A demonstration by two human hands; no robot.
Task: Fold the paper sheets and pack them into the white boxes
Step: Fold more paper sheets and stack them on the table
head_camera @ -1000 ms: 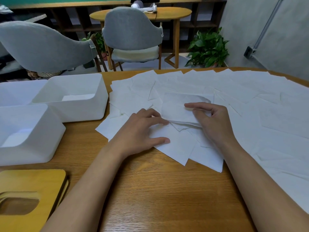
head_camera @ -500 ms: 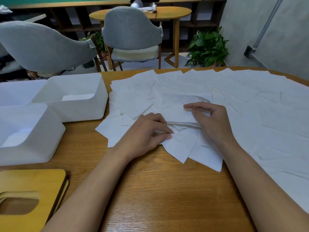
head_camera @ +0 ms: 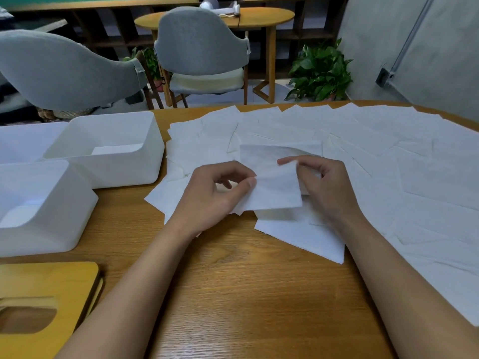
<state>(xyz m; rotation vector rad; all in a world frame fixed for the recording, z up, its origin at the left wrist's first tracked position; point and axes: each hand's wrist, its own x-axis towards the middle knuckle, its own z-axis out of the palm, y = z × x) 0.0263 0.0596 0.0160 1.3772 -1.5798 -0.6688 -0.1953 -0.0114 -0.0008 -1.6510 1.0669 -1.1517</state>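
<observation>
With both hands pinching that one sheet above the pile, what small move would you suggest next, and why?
Probably bring the near edge over to the far edge to make a fold. The left hand and right hand each pinch a side of the lifted sheet, which looks unfolded, and the nearer white box waits at the left.

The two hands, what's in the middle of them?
In the head view, a folded paper sheet spans between the left hand and right hand; both pinch it.

Two grey chairs [head_camera: 202,45], potted plant [head_camera: 320,71], round table [head_camera: 259,18], yellow wooden lid [head_camera: 46,301].
</observation>
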